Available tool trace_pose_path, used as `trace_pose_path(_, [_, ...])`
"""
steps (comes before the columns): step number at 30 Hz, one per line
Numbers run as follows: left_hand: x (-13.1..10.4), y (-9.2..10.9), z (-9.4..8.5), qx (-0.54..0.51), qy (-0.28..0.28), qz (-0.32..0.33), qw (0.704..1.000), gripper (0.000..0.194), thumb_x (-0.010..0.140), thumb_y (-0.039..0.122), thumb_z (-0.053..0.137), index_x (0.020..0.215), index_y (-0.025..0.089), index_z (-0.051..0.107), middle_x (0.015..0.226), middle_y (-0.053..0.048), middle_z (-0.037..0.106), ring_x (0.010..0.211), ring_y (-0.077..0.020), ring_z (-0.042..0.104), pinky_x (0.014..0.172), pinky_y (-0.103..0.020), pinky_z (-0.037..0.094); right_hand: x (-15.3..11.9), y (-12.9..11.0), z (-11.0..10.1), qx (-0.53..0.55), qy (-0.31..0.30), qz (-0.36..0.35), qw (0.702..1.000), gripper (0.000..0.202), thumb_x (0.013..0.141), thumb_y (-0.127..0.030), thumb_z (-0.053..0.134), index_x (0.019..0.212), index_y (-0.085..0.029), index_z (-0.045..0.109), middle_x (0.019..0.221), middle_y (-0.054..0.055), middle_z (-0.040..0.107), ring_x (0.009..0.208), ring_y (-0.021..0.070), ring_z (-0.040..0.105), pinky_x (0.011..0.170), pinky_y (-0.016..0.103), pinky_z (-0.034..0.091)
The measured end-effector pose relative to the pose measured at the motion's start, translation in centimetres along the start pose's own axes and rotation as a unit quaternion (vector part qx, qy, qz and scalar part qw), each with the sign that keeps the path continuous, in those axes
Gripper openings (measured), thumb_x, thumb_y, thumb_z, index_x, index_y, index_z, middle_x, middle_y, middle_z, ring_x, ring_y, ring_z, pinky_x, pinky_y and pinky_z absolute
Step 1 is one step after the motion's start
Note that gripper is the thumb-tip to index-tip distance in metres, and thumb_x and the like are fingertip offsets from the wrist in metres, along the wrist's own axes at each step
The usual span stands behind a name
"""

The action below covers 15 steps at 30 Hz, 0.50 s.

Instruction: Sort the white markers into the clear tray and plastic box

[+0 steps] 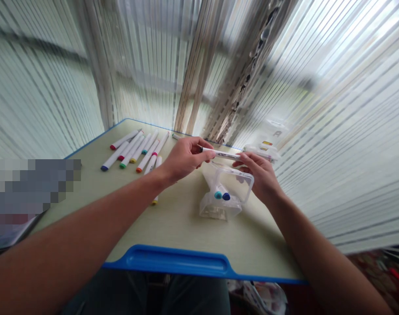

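Note:
A white marker point(226, 155) with a black end is held level between my two hands, above the table. The fingers of my left hand point(189, 157) are closed round its black end. At its other end, my right hand point(256, 170) pinches it. Just below them stands a clear plastic case point(248, 186) with its lid open, and two markers lie inside, one with a teal cap point(218, 195) and one with a dark blue cap point(226, 196). Left of my left hand, several white markers point(131, 151) with coloured caps lie in a loose group.
The pale table point(173, 227) has a blue rim with a moulded blue tray point(176, 261) along its near edge. At the back right is another clear container point(260, 152). String curtains point(147, 65) hang behind the table. A pixelated area covers the far left.

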<state>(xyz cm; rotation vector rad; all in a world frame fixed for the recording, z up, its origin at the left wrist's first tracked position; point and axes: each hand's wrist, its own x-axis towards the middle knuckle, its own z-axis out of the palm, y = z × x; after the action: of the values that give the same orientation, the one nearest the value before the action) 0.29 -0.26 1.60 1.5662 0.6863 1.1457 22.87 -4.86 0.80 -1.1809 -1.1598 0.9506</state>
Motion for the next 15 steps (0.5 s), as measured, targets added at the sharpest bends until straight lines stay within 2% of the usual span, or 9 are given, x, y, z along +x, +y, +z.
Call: trace_pose_path(15, [0.01, 0.13, 0.09, 0.0, 0.001, -0.004, 1.0, 0.018, 0.079, 0.022, 0.077, 0.091, 0.01, 0.07, 0.068, -0.002, 0.067, 0.052, -0.0074, 0.051, 0.05, -0.022, 0.04, -0.07, -0.09, 0.12, -0.003, -0.002, 0.003, 1.0, 0.034, 0.073, -0.05, 0.085, 0.082, -0.019, 0.074, 0.072, 0.002, 0.071, 0.048, 0.008, 0.053, 0.044, 0.02, 0.043])
